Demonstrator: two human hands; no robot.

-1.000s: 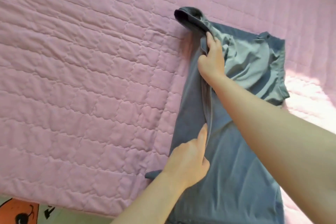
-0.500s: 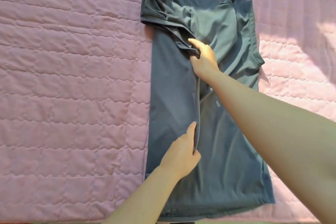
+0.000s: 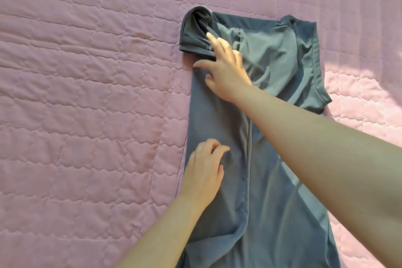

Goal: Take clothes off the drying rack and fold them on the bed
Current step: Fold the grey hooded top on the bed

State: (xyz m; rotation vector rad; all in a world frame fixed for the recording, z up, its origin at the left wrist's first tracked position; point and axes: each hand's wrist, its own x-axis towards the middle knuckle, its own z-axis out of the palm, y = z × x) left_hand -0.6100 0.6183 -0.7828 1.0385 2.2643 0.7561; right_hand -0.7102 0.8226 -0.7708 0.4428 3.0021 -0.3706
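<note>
A grey-blue T-shirt lies flat on the pink quilted bed, its left side folded in over the middle. The left sleeve is bunched at the top left corner. My right hand lies with spread fingers on the shirt just below that sleeve, fingertips touching the bunched cloth. My left hand rests on the folded left panel lower down, fingers loosely bent, holding nothing. The drying rack is out of view.
The pink quilt fills the view to the left and above the shirt. A bright patch of sunlight falls on the quilt to the right of the shirt.
Both hands have let go of the folded edge they pinched. My right hand has moved up and left toward the bunched sleeve with fingers spread. My left hand has shifted left onto the folded panel.
</note>
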